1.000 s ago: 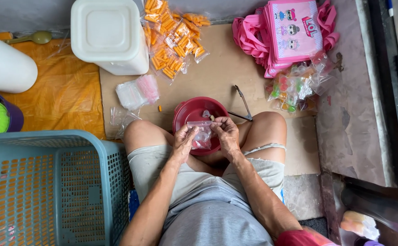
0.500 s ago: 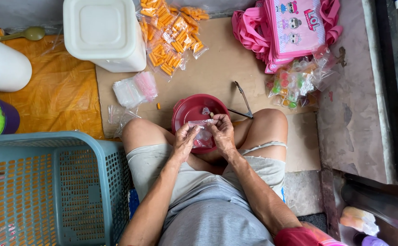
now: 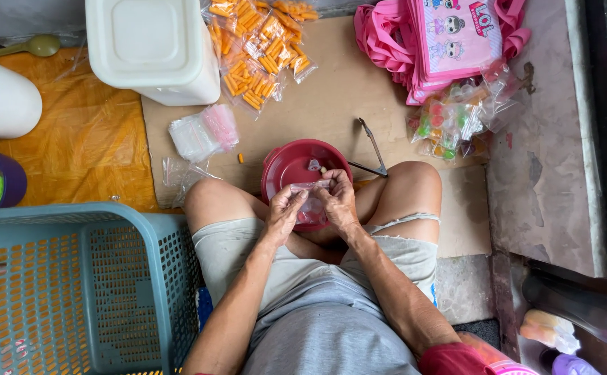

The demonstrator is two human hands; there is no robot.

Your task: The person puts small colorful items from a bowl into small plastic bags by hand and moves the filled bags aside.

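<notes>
While both hands pinch its top edge, the bag (image 3: 312, 201) hangs over the red bowl (image 3: 286, 167), so spills fall inside; left hand (image 3: 286, 212) at 9 o'clock, right hand (image 3: 338, 201) at 3. Tongs (image 3: 373, 149) wait at 1 o'clock.

A cardboard sheet (image 3: 331, 104) covers the floor (image 3: 539, 180); on it, red bowl (image 3: 296, 167) at centre, orange snack packets (image 3: 262, 48) at twelve o'clock.

A small clear plastic bag (image 3: 311, 201) sits just below frame centre, stretched flat between two hands, above a round red plastic bowl (image 3: 296, 164).
</notes>
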